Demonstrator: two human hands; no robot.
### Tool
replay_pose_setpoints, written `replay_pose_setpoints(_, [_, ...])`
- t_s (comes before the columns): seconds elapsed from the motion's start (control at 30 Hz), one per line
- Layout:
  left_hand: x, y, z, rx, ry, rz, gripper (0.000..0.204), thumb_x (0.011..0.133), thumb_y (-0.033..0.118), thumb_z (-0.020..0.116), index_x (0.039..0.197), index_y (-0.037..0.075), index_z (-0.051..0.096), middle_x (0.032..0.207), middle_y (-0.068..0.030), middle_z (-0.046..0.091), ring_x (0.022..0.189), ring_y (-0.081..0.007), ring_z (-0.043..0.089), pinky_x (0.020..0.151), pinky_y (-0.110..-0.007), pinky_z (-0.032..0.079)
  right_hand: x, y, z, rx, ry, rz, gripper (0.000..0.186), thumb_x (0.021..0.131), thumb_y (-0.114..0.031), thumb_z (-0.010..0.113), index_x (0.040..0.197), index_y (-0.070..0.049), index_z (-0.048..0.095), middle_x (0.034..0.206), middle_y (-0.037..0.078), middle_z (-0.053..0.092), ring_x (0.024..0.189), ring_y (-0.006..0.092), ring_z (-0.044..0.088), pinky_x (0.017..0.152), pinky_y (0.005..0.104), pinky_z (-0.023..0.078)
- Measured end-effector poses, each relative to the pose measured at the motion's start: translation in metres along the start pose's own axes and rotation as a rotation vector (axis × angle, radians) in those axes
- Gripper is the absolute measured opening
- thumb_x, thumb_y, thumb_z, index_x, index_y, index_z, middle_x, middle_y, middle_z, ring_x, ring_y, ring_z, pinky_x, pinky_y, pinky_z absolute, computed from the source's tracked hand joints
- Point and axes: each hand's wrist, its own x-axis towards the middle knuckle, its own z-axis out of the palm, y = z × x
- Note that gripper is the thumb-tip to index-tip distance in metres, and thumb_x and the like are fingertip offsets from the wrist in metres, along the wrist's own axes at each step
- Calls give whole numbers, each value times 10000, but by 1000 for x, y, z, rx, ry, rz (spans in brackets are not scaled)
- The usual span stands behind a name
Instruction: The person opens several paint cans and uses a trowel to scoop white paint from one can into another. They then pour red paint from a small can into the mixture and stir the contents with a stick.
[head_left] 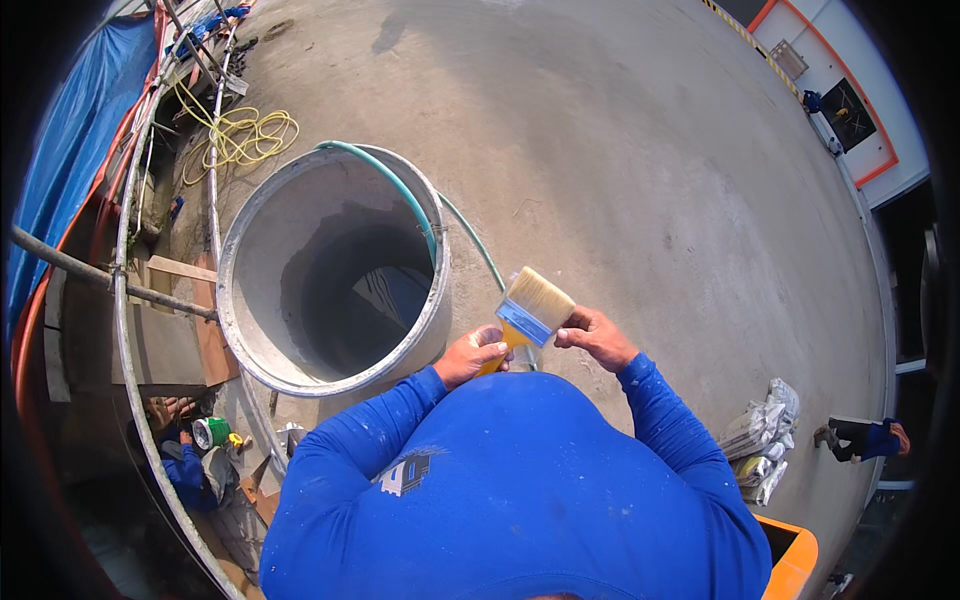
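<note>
The brush (536,303) sits between your left hand (472,355), at its handle, and your right hand (602,341), beside its bristles. The tub (262,240) stands to your left, with a hose (401,188) over its rim; beyond it lies a cord (245,140). Sacks (762,430) lie to your right.

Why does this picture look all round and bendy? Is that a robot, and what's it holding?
No robot here! It's a person in a blue shirt, using two bare hands. The camera sits on their head and looks down, and its very wide lens makes straight things look curved.

The left hand holds the yellow handle of a wide brush. The right hand is at the edge of the bristles; I can't tell if it's pinching them.

On the grey ground stands a big round tub, with a green hose hanging over its rim. Past it lies a loopy yellow hose or rope.
</note>
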Motion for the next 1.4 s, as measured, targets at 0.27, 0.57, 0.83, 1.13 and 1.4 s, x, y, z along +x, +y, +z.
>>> replay_pose_setpoints(0.27, [-25,-16,-6,80,151,60,484,1004,168,698,1398,-48,518,1241,-172,657,1135,-234,681,978,-371,561,21,-51,-18,-181,122,-283,376,993,-290,760,1220,0,684,1107,67,687,1024,157,663,914,335,562])
replay_pose_setpoints(0.57, [-19,-47,35,161,302,249,359,984,116,659,1286,-55,567,1126,-134,687,1026,-201,675,919,-377,556,74,-59,-17,-698,-182,-215,421,979,-365,758,1136,25,730,1049,158,717,967,260,721,867,390,581])
replay_pose_setpoints(0.83, [14,-129,97,180,509,220,358,1039,220,661,1298,-23,621,1163,-117,711,1067,-184,673,970,-362,536,76,-3,-51,-376,-543,104,376,1027,-311,729,1192,27,721,1024,64,763,903,151,708,824,334,575])
replay_pose_setpoints(1.13, [-4,-143,162,393,866,116,380,1127,319,531,1102,-20,701,989,-112,773,898,-185,698,833,-354,554,66,29,-66,-204,-662,-33,268,1036,-239,708,1129,12,722,968,23,745,862,95,682,788,284,565])
replay_pose_setpoints(1.4, [-81,-154,178,556,1140,201,315,1079,285,623,1042,-16,706,885,-92,736,792,-154,621,756,-359,522,61,-5,5,-338,-763,-275,281,1037,-281,723,1044,0,709,891,-14,690,827,71,596,747,291,518])
